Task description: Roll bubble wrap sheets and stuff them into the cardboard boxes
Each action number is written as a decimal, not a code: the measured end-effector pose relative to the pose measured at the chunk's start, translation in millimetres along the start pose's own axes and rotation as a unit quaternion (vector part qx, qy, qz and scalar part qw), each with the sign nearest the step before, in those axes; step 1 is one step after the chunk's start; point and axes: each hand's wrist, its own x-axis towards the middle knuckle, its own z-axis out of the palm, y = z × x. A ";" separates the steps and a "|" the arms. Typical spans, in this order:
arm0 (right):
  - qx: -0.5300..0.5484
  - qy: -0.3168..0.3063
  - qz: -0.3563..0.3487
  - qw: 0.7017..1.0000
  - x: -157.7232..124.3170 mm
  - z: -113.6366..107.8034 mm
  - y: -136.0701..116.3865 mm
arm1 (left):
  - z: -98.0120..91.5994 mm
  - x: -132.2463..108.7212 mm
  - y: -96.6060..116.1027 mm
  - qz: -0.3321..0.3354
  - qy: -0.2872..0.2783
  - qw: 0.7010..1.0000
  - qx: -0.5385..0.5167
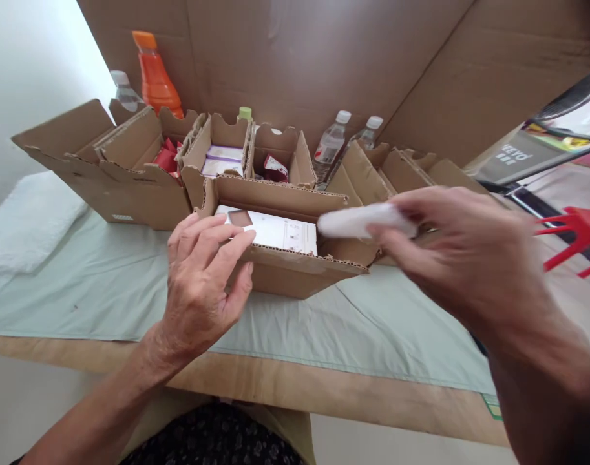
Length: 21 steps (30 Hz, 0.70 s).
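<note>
My left hand (205, 278) rests on the front left corner of an open cardboard box (295, 274), fingers loosely spread over its rim and holding nothing. Inside that box lies a white carton (275, 231) with small print. My right hand (462, 252) hovers at the box's right end, pinching a blurred white object (360, 221) that points left over the rim.
Several more open cardboard boxes (130, 174) stand behind, holding red packets (167, 157) and white packs (223, 159). An orange bottle (154, 74) and clear water bottles (331, 143) stand at the back before a cardboard wall. A red plastic piece (578, 236) and black rack sit right.
</note>
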 end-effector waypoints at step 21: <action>-0.157 -0.368 -0.034 0.916 72.5 17.2 -40.6 | -2.4 -1.8 3.3 -0.008 -0.002 1.000 -0.012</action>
